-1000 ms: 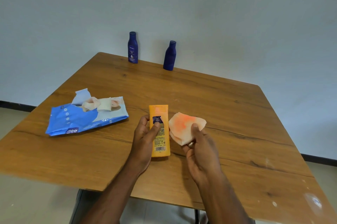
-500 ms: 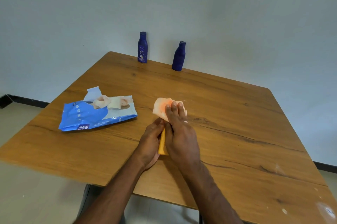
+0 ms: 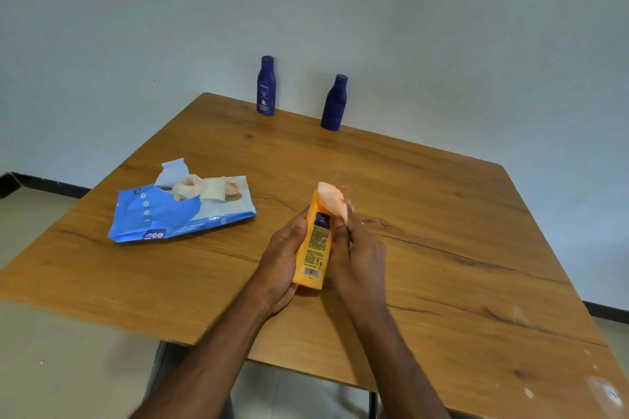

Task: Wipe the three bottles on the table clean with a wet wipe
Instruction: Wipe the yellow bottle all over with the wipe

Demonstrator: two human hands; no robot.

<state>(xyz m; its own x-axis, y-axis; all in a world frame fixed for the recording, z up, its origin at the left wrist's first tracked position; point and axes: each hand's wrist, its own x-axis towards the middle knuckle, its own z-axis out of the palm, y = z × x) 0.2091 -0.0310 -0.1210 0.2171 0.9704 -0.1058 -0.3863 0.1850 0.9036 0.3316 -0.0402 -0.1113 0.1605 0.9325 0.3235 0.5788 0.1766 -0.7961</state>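
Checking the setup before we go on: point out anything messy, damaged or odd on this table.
The wipes pack lies with its flap open and used, orange-stained wipes heaped on top. Pale smudges mark the table at its near right corner. Both blue bottles stand upright.

Wood table (image 3: 442, 214), pale wall (image 3: 136, 26)

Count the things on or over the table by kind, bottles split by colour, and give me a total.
Blue bottles: 2, labelled one and plain one
Orange bottle: 1
Wipe pack: 1
Wipe in use: 1
Used wipes on the pack: count unclear, not tallied
Total: 5
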